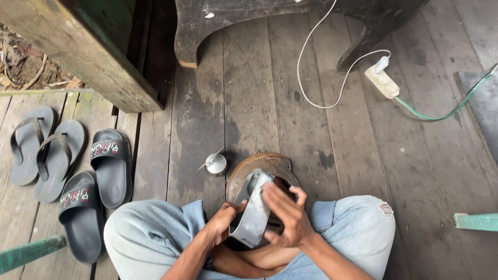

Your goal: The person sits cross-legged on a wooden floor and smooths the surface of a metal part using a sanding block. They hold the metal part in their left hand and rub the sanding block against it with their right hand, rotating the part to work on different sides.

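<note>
A curved grey metal piece (252, 209) is held upright above the lap of a person seated cross-legged on the wooden floor (343, 160). It is gripped from the left by the left hand (222, 220), whose fingers are wrapped behind it and mostly hidden. The right hand (288, 217) is pressed against its front face, fingers (274, 191) curled over the right edge. Directly behind the piece, a round rusty disc (268, 161) lies on the floor, largely covered by the hands. A small shiny tin (216, 164) sits just left of the disc. Four sandals (66, 172) are lined up toward the floor's left edge. What the piece actually is cannot be made out.
</note>
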